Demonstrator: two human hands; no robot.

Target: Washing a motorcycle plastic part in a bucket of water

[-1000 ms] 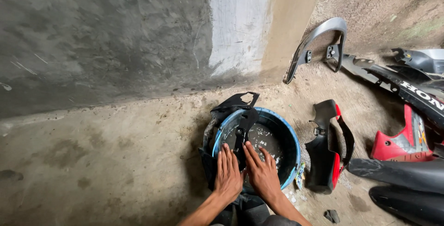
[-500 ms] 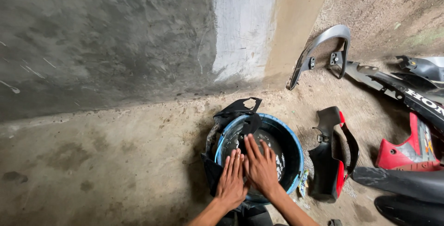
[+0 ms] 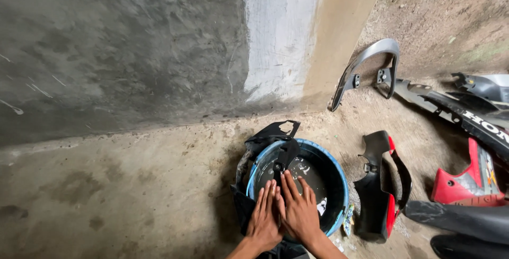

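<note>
My left hand (image 3: 263, 217) and my right hand (image 3: 298, 211) lie side by side over the near part of a round black basin with a blue rim (image 3: 339, 177), both flat and open with fingers stretched toward the far side, palms down, touching along their inner edges. They press on something dark at the basin's near edge, but I cannot tell exactly what lies under them. Just past my fingertips a black plastic motorcycle panel (image 3: 283, 155) stands in the basin, its far end sticking out over the far-left rim. The basin sits on the bare concrete floor (image 3: 132, 185), near the grey wall (image 3: 116, 47). Just right of the basin lies a black and red fairing piece (image 3: 379, 190). Farther right and farther off, a grey grab rail (image 3: 366, 63) leans against the tan pillar (image 3: 344, 25), and more black and red body panels (image 3: 466, 179) lie at the right edge.
</note>
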